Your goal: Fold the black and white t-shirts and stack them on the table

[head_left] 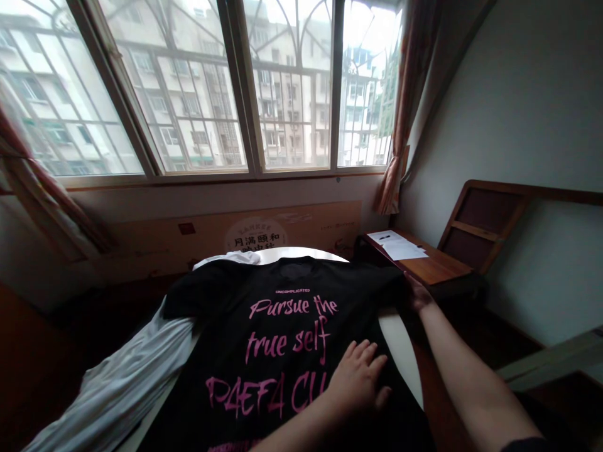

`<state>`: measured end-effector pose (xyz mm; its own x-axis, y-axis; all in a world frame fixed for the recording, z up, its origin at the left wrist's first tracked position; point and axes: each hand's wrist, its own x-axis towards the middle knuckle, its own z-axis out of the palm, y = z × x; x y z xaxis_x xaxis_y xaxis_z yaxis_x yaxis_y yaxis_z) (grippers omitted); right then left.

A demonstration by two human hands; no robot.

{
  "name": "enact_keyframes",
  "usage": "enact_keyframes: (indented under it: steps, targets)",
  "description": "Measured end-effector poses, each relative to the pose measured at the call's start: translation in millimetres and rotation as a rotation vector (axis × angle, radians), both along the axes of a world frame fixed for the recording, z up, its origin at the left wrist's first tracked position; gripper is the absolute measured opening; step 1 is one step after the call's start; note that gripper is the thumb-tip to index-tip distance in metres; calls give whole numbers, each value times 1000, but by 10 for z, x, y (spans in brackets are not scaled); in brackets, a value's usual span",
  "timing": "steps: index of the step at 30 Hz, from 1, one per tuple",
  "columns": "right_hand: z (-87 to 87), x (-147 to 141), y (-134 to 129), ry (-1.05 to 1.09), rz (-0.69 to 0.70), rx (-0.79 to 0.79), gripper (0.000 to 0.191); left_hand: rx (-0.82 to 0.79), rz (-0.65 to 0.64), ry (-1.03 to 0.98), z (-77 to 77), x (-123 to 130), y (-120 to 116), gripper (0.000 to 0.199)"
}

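Observation:
A black T-shirt (226,342) with pink lettering is spread face up over a round white table (402,342), its neckline toward the window. My left hand (360,373) rests palm down on the shirt's front, right of the lettering, fingers apart. At the end of the right-hand sleeve, my right hand (417,294) grips the fabric edge; its fingertips are partly hidden and dim. White cloth (127,376) lies under the shirt's left side and hangs over the table's left edge. The other sleeve lies flat at the left.
Behind the table, a flat cardboard panel (330,226) leans below the barred windows (292,81). At the right stands a wooden chair (490,220) by a low wooden surface (443,267) bearing white papers (400,246) and a pen. Curtains (393,176) hang at both sides.

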<state>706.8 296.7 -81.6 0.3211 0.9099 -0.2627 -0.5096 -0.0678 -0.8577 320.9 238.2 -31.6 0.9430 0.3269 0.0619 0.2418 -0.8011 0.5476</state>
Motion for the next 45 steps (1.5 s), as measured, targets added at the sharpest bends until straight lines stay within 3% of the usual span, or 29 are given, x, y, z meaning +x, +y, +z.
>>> enact_keyframes:
  steps: [3,7,10,13,16,18,21,24,28,32,35,38,40,42,45]
  targets:
    - [-34,-56,-30,17,-28,75,46,-27,-1,-7,21,-9,13,65]
    - [-79,-118,35,60,121,-157,60,-37,-2,-5,47,-14,13,64]
    - [-43,-98,143,45,106,-236,61,-35,-4,-1,26,-12,14,64]
    - [31,-65,256,-38,53,-291,52,-1,-12,-14,-34,-5,22,63]
    - [87,-38,336,-155,-13,-399,27,102,-20,-25,-80,18,25,62]
    - [109,-8,365,-218,-107,-377,18,225,-51,-32,-76,51,5,56]
    - [138,57,387,-306,-260,-246,23,424,-185,-59,-25,136,-83,44]
    - [191,120,405,-399,-363,-146,26,522,-291,-43,19,260,-225,33]
    - [299,170,453,-496,-398,-90,24,560,-297,25,5,398,-343,22]
    - [376,192,520,-536,-374,-96,22,546,-323,-70,-68,408,-305,22]
    - [353,207,535,-528,-346,-123,21,495,-412,-83,-91,373,-218,25]
    - [266,220,499,-493,-318,-158,20,407,-497,-126,-2,363,-63,33]
    - [191,222,457,-466,-314,-188,19,354,-402,-145,100,387,90,41]
    - [117,218,409,-440,-321,-214,18,318,-188,-110,173,430,261,55]
    - [20,206,342,-412,-342,-228,16,234,34,38,134,502,457,81]
